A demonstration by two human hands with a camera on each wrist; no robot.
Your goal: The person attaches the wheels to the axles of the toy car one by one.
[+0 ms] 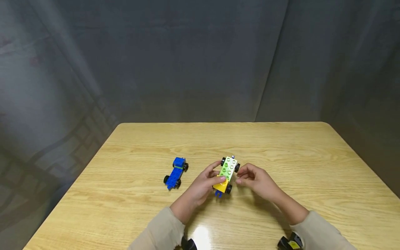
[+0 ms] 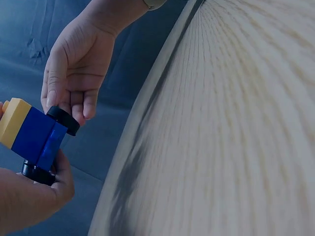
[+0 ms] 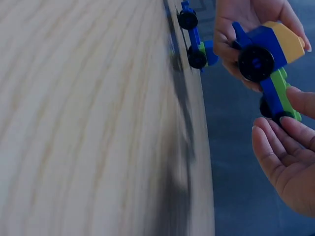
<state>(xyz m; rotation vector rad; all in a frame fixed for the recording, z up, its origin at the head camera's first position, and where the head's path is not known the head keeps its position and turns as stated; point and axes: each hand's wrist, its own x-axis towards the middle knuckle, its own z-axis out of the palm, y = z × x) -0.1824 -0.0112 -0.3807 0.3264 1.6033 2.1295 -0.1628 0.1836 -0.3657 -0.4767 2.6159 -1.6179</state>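
A toy car (image 1: 230,166) is held up over the table in my left hand (image 1: 202,185), thumb on top by the yellow block (image 1: 220,186). Black wheels, a blue base (image 2: 33,132) and a light green studded plate (image 3: 279,88) make up the rest of it. On its right side is my right hand (image 1: 260,182), its loosely bent fingers close to a front wheel (image 1: 237,167). Whether they touch that wheel is hard to tell. A second toy car (image 1: 175,176), blue with black wheels, stands on the table left of my hands.
The wooden table (image 1: 281,146) extends around both hands, with a dark grey curtain (image 1: 187,62) behind it. Black wrist-worn devices (image 1: 290,242) show at the bottom edge beside the beige sleeves (image 1: 318,231).
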